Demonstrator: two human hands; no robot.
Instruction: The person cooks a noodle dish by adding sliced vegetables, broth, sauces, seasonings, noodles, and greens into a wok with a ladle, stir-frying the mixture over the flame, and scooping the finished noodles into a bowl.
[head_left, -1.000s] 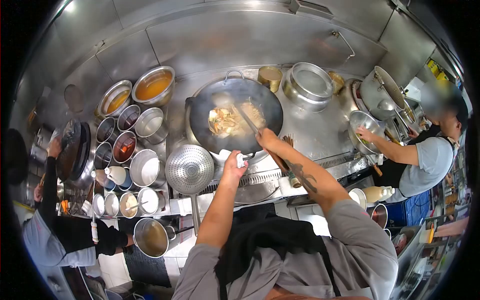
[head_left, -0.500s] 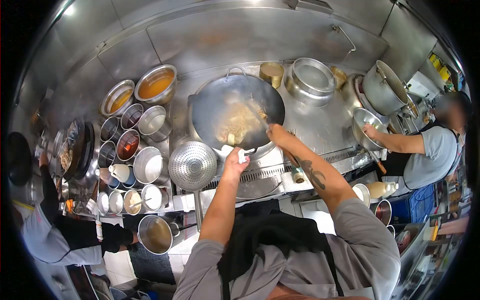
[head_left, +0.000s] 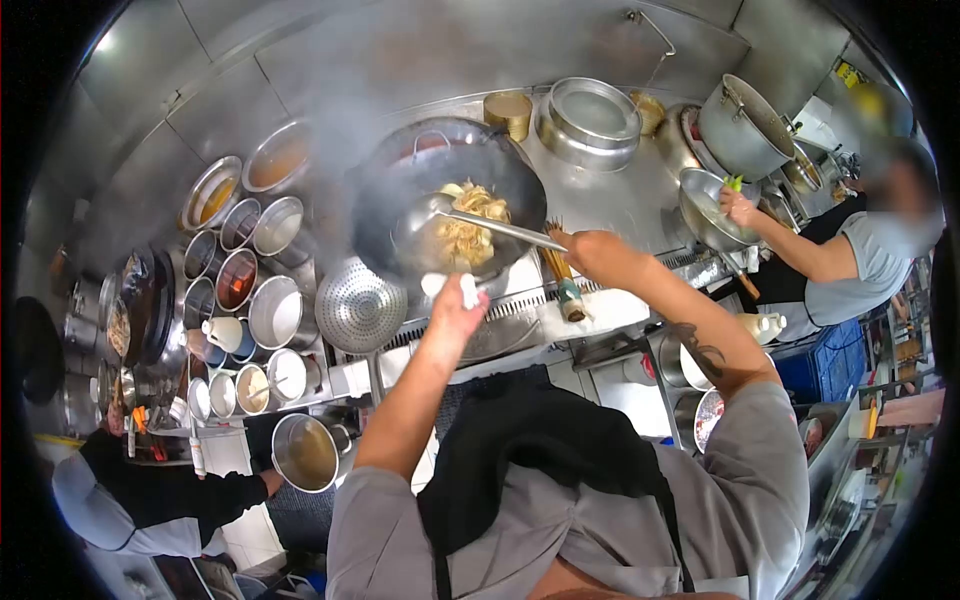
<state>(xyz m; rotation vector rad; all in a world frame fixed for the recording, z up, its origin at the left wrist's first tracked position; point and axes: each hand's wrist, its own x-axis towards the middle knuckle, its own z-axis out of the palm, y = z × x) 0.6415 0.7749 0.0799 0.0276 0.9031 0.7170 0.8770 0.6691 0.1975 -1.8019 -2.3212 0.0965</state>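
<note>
Head view: your right hand [head_left: 597,258] grips the ladle [head_left: 505,228] by its handle, the bowl inside the wok [head_left: 522,195], toward its left side; the food [head_left: 472,225] lies within the wok. Your left hand [head_left: 458,314] clasps a white cloth [head_left: 468,291] at the wok's near rim; what lies under the cloth I cannot tell. Stirring seems in hand; the next stroke likely calls for a steadied wok.

So we've got a steel worktop [head_left: 625,215] across the middle: wide metal pot [head_left: 588,152] and gold tin [head_left: 508,117] at upper centre, bowls [head_left: 270,187] and metal containers [head_left: 293,250] at left. Lower left, black mat [head_left: 310,527] on our tiled floor [head_left: 238,460].
</note>
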